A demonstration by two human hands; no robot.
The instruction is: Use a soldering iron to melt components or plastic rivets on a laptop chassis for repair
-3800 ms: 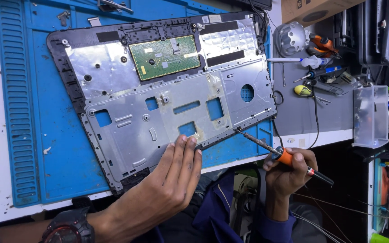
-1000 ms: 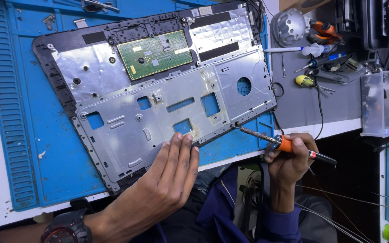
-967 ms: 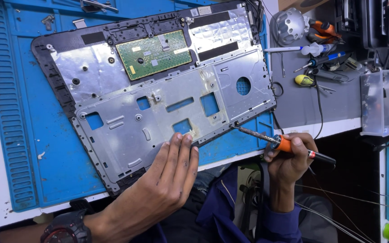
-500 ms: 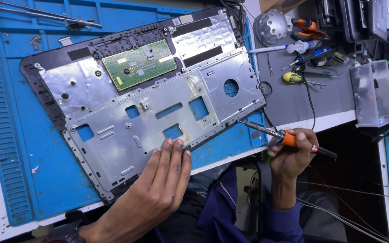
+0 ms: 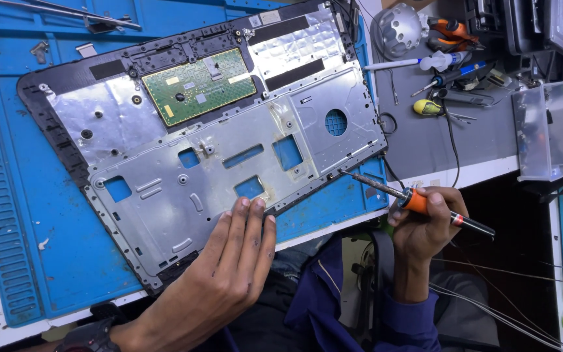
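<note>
Left wrist cut off by bottom edge. Left hand [image 5: 229,274] flat, fingers together and extended, gripping nothing, fingertips pressing near edge of laptop casing [image 5: 210,150]. Right hand [image 5: 425,225] closed around one soldering iron [image 5: 418,202], tip touching casing's near right edge. Casing lies tilted on blue mat [image 5: 8,163]; one green circuit board [image 5: 197,85] at far side. Tools at far right cluttered, hard to count.

Your laptop palmrest shell [image 5: 229,163] lies inner side up and skewed on the blue mat, its silver metal plate pierced by rectangular and round openings, a green circuit board set toward its far edge. Your soldering iron [image 5: 418,201], with an orange collar and black handle, slants leftward, tip touching the shell's near right edge.
</note>
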